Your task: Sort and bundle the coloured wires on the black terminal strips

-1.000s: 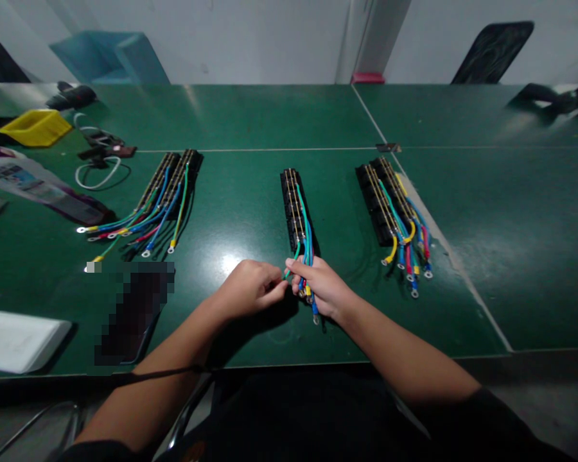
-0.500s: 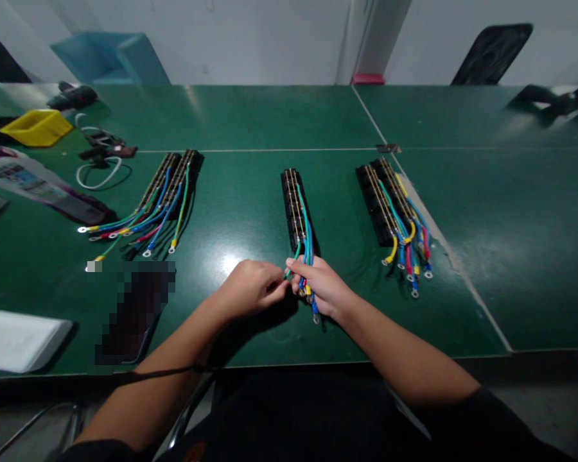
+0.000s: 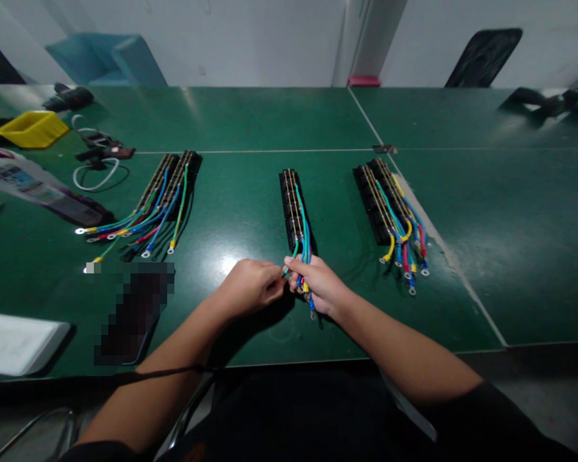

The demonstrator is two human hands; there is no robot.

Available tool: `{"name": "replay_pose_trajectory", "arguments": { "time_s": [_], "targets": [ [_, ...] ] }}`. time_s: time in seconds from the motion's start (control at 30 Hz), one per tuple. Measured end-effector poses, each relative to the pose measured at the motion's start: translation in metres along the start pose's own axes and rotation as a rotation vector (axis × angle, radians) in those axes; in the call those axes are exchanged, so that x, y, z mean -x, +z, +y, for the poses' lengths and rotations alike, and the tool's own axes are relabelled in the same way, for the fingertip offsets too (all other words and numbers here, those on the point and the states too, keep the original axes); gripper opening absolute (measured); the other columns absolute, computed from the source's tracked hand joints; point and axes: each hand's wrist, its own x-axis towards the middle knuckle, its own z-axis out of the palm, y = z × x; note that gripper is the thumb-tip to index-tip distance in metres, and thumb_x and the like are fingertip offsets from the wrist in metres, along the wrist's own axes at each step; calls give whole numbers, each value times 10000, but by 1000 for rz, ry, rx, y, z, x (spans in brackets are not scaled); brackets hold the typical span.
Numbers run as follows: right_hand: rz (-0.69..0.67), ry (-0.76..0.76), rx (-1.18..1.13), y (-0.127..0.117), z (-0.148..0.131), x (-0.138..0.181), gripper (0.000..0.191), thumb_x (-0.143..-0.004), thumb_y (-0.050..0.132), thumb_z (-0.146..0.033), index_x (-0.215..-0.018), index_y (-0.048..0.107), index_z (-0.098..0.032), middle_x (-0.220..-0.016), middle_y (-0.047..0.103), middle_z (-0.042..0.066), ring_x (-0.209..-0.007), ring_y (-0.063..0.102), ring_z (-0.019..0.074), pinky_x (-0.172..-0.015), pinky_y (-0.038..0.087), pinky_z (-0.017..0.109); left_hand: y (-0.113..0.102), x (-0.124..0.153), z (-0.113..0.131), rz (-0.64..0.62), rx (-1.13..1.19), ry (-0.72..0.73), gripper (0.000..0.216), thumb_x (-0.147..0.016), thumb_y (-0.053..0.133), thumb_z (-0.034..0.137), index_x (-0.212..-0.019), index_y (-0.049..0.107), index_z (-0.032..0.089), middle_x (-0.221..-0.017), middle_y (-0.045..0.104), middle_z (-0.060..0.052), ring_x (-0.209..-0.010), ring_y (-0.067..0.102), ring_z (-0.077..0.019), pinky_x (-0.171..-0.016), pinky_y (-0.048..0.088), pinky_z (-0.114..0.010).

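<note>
In front of me a black terminal block [image 3: 291,208] with brass-coloured strips lies lengthwise on the green table. Blue, green and other coloured wires [image 3: 306,234] run from its right side and near end towards me. My right hand [image 3: 320,285] is closed around this wire bundle, and ring terminals [image 3: 312,313] stick out below the fingers. Beside it, my left hand [image 3: 257,285] pinches a green wire [image 3: 289,266] near its end. The wire's tip is hidden by the fingers.
Two wired terminal blocks [image 3: 173,186] lie to the left, and two more terminal blocks [image 3: 383,199] to the right. Nearer on the left are a blurred-out phone [image 3: 135,314] and a white box [image 3: 22,340]. A yellow bin [image 3: 33,128], a cable [image 3: 96,176] and a power drill [image 3: 70,97] stand further back.
The view has shifted slightly. My left fingers have curled a little tighter at the green wire; my right hand keeps its hold on the bundle.
</note>
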Motion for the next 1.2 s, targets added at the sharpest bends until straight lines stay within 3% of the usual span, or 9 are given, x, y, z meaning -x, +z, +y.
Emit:
{"name": "replay_pose_trajectory", "arguments": {
  "time_s": [0.23,0.47,0.7,0.87,1.2],
  "targets": [
    [43,-10,-34,3,1,0,199,-775,653,-219,-653,506,-166,-433,489,-59,-350,433,60,-373,390,176,3,1,-1,5,-113,10,212,-870,470,256,-691,553,179,-609,577,-5,-522,507,-131,-504,272,-282],
    [80,10,-24,3,1,0,241,-755,682,-248,-668,466,-183,-432,467,-75,-349,425,56,-375,368,171,-7,2,0,-12,131,-89,161,-841,555,280,-724,536,171,-637,567,16,-551,495,-103,-525,310,-230],
    [77,-50,31,2,4,0,239,-745,684,-309,-684,497,-173,-423,492,-59,-358,448,64,-389,350,176,-14,3,-1,22,228,-97,220,-811,633,368,-760,561,166,-667,589,15,-562,501,-100,-524,312,-211],
    [75,-71,13,4,5,2,262,-724,702,-321,-701,480,-184,-428,475,-74,-366,443,70,-392,364,187,-13,5,-3,-11,209,-97,127,-820,590,249,-732,554,165,-639,578,18,-541,494,-96,-520,311,-211],
    [19,-46,44,-1,3,3,253,-740,692,-308,-663,489,-178,-419,493,-51,-368,455,77,-398,369,195,-12,2,-4,-47,184,-38,209,-902,503,271,-731,548,159,-649,575,2,-569,519,-103,-537,338,-218]
  ]
}}
